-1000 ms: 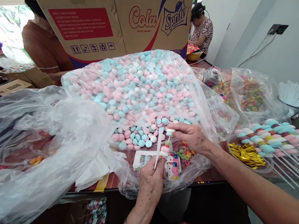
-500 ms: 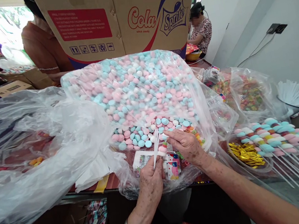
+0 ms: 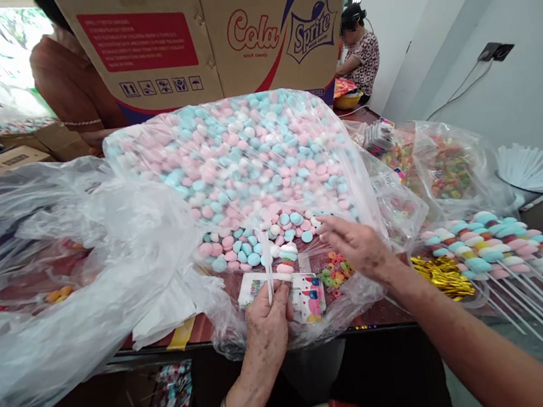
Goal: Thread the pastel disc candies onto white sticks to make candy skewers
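My left hand (image 3: 267, 318) is closed around several white sticks (image 3: 267, 265) standing up from the fist. Beside them it also holds a skewer of marshmallows and gummy rings (image 3: 288, 256), with pink, green-yellow and white pieces stacked on it. To the right, my right hand (image 3: 355, 245) hovers over the loose marshmallows (image 3: 247, 247), its fingers stretched out and slightly blurred, with nothing visibly held. Below it lie small colourful gummy rings (image 3: 336, 272). Printed cards (image 3: 310, 299) rest on the table just right of my left hand.
A big clear bag of marshmallows (image 3: 243, 147) leans before a cardboard carton (image 3: 153, 45). Finished marshmallow skewers (image 3: 494, 243) lie right, by gold twist ties (image 3: 443, 277) and a bundle of white sticks (image 3: 539, 169). Crumpled plastic (image 3: 85, 283) covers the left. Two people sit beyond.
The marshmallow that was in my right hand is gone from its fingers, and the skewer's stack is taller. My right hand first lowered to the skewer, then moved away rightward, fingers opening.
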{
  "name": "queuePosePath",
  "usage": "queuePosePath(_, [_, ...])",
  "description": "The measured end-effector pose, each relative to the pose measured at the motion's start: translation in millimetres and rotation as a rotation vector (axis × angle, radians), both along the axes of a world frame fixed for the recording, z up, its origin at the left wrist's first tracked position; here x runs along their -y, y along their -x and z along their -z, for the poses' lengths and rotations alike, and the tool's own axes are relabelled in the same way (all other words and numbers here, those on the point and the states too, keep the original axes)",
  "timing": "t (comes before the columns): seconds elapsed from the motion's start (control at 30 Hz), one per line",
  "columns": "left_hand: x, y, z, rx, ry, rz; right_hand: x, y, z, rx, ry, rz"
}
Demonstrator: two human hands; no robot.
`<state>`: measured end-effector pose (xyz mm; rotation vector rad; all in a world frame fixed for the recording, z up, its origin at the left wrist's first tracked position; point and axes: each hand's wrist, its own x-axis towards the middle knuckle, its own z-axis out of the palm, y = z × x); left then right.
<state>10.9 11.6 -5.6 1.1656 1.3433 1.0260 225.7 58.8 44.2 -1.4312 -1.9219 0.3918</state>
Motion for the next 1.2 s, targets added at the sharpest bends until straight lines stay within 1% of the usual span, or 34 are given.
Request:
queuePosePath(0.03, [0, 0, 2.1, 0.013, 0.007, -0.008, -3, -11, -3.1, 0.061, 0.008, 0.021])
queuePosePath(0.07, [0, 0, 3.8, 0.021, 0.012, -0.012, -5, -20, -4.7, 0.139, 0.041, 0.012])
queuePosePath(0.17, [0, 0, 5.6, 0.027, 0.016, -0.006, -9, -33, -2.2, 0.400, 0.151, -0.096])
queuePosePath(0.27, [0, 0, 4.2, 0.017, 0.017, 0.004, -9, -24, 4.0, 0.639, 0.214, -0.147])
queuePosePath(0.33, [1, 1, 3.3, 0.012, 0.015, 0.008, -10, -12, 6.6, 0.755, 0.247, -0.128])
queuePosePath(0.4, [1, 1, 3.0, 0.012, 0.015, 0.014, -12, -2, 8.3, 0.822, 0.258, -0.112])
queuePosePath(0.5, [1, 2, 2.9, 0.009, 0.016, 0.020, -18, 5, 9.9, 0.829, 0.250, -0.137])
queuePosePath(0.63, [2, 2, 2.6, 0.011, 0.007, 0.026, -21, -1, 9.8, 0.697, 0.229, -0.146])
queuePosePath(0.8, [2, 2, 0.8, -0.008, 0.006, 0.032, -6, -3, 10.4, 0.551, 0.084, -0.234])
queuePosePath(0.9, [2, 2, -0.3, -0.018, 0.013, 0.037, 1, 5, 13.5, 0.591, -0.010, -0.275])
queuePosePath(0.97, [2, 2, -0.8, -0.012, 0.011, 0.039, 3, 11, 14.6, 0.658, -0.025, -0.318])
queuePosePath(1.1, [2, 2, -2.9, 0.004, 0.005, 0.029, 6, 18, 11.1, 0.748, 0.014, -0.355])
queuePosePath(1.2, [2, 1, -4.3, -0.010, 0.012, 0.025, 5, 23, 8.5, 0.771, 0.067, -0.325])
